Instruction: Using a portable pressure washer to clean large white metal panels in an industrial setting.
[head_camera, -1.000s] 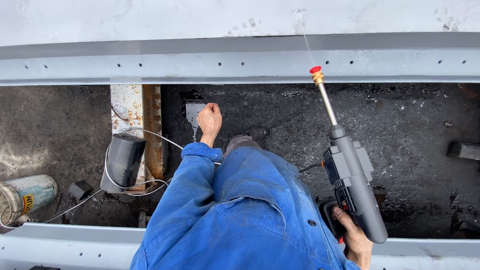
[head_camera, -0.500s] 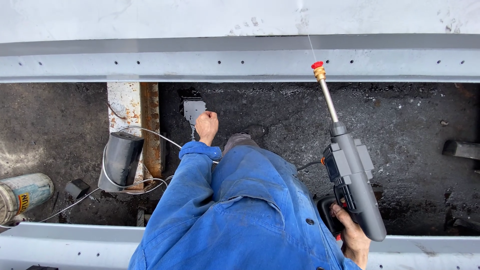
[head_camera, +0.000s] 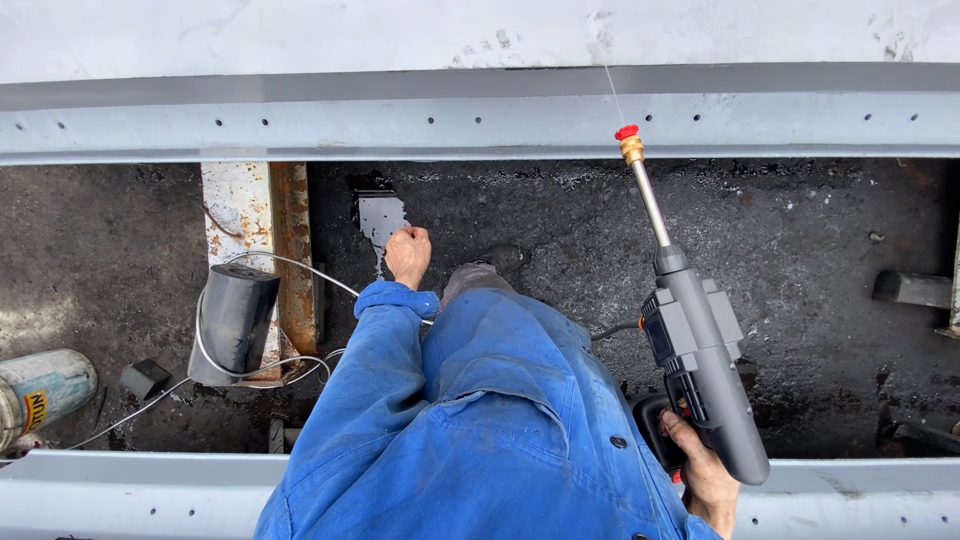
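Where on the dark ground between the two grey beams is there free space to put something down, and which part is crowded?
Free: the dark ground right of the spray gun, up to the small block, and the patch left of the rusty post. Crowded: around the black cylinder, with wire, can and left hand.

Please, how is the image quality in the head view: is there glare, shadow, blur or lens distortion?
Head view: soft, even daylight without hard shadows; the pale surface along the top is nearly washed out; wet sheen glints on the dark ground; the grey beams bow slightly, suggesting wide-lens distortion; the spray gun in the right hand and the left hand look sharp.
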